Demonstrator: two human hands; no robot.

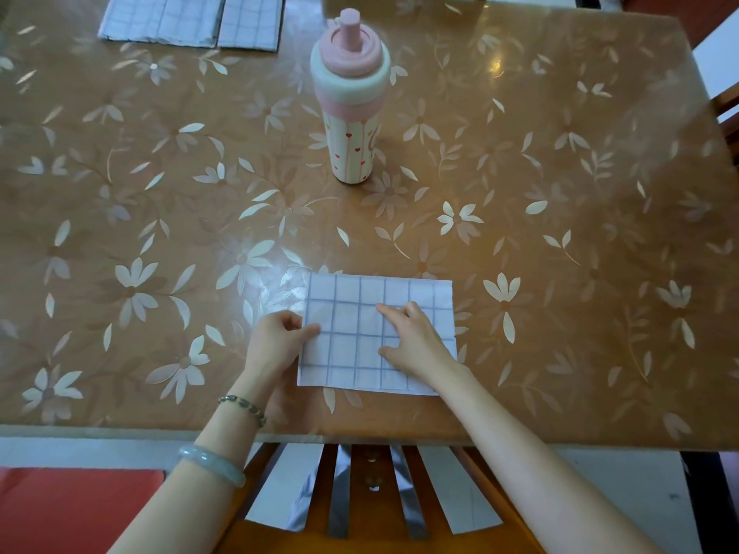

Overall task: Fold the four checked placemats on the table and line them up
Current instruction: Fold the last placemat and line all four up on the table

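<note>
A folded white placemat [352, 309] with a grey check lies flat near the table's front edge. My left hand [280, 339] pinches its left edge, thumb on top. My right hand [416, 341] rests flat on its right half, fingers spread and pressing down. At the far left of the table two more folded checked placemats lie side by side, a wider one [160, 18] and a narrower one [252, 20] touching its right edge; their tops are cut off by the frame.
A tall pink and white bottle [352, 113] with hearts stands upright in the middle of the table [560, 193], beyond the near placemat. A wooden chair back [360, 493] sits below the table's front edge. Another chair [726, 109] shows at the right edge.
</note>
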